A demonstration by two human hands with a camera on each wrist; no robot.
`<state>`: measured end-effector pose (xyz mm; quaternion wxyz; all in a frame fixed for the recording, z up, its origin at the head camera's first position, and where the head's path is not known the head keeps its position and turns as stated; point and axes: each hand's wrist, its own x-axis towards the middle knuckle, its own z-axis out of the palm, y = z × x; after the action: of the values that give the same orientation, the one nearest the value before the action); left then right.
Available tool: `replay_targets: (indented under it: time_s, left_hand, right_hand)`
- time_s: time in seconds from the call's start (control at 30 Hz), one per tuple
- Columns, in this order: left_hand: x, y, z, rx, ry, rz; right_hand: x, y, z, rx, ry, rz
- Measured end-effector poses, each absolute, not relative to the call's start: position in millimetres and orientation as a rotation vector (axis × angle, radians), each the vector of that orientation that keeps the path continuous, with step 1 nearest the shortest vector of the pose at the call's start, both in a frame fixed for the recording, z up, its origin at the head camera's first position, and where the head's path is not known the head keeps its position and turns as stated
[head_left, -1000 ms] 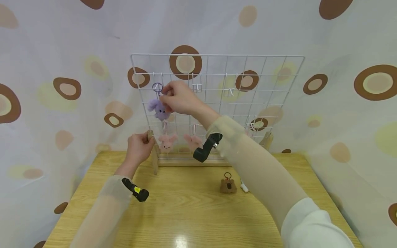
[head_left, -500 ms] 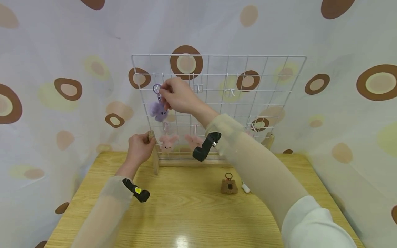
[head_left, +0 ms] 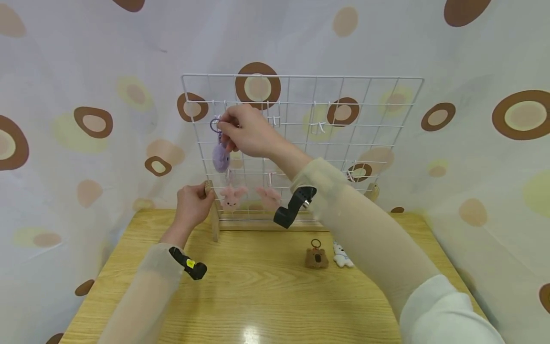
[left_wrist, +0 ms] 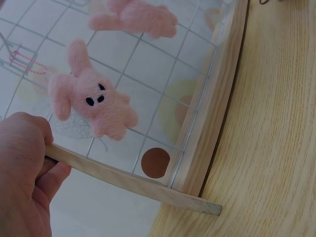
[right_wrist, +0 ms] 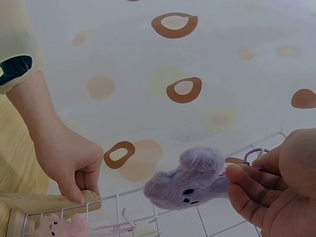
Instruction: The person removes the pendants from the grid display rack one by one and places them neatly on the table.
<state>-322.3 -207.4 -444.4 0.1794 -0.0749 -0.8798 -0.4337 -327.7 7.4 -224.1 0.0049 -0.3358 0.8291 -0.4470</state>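
Observation:
My right hand (head_left: 246,131) pinches a purple plush keychain (head_left: 221,158) by its ring end, in front of a hook at the upper left of the white wire grid (head_left: 296,77). The plush hangs below the fingertips, and in the right wrist view its dark-eyed face (right_wrist: 190,192) shows. With thumb and fingers, my left hand (head_left: 192,205) grips the top of the rack's left wooden upright (left_wrist: 123,180). Close to that hand, a pink plush bunny (left_wrist: 106,106) hangs on the grid, with a second pink plush (left_wrist: 136,17) beyond it.
On the wooden table (head_left: 258,286) lie a brown plush keychain (head_left: 316,258) with a ring and a white plush (head_left: 342,255), partly behind my right forearm. White hooks (head_left: 318,127) sit on the grid further right. A patterned backdrop (head_left: 142,48) stands behind the rack.
My right fingers have shifted up toward the ring, and the purple plush has swung round to show its side. The right forearm moved right, uncovering the white plush. My left hand stays put.

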Motion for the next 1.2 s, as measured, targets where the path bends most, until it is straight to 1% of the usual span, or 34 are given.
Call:
replay_targets:
  time_s: [0.5, 0.77, 1.03, 1.2]
  left_hand:
    - [-324.3, -211.7, -445.5, -0.238, -2.481, -1.174]
    - [-322.3, -214.4, -441.8, -0.242, -2.489, -1.186]
    - [-323.1, -215.0, -441.3, -0.159, -2.533, -1.235]
    - [-321.1, -213.7, -440.0, -0.175, -2.515, -1.268]
  right_hand:
    - [-303.0, 18.5, -228.2, -1.182, 2.547, -1.348]
    - [-297.7, 30.6, -246.6, -1.225, 2.503, -1.319]
    - [-297.7, 45.9, -263.6, -1.233, 2.468, -1.357]
    - [-296.2, 57.2, -275.1, -1.232, 2.433, -1.359]
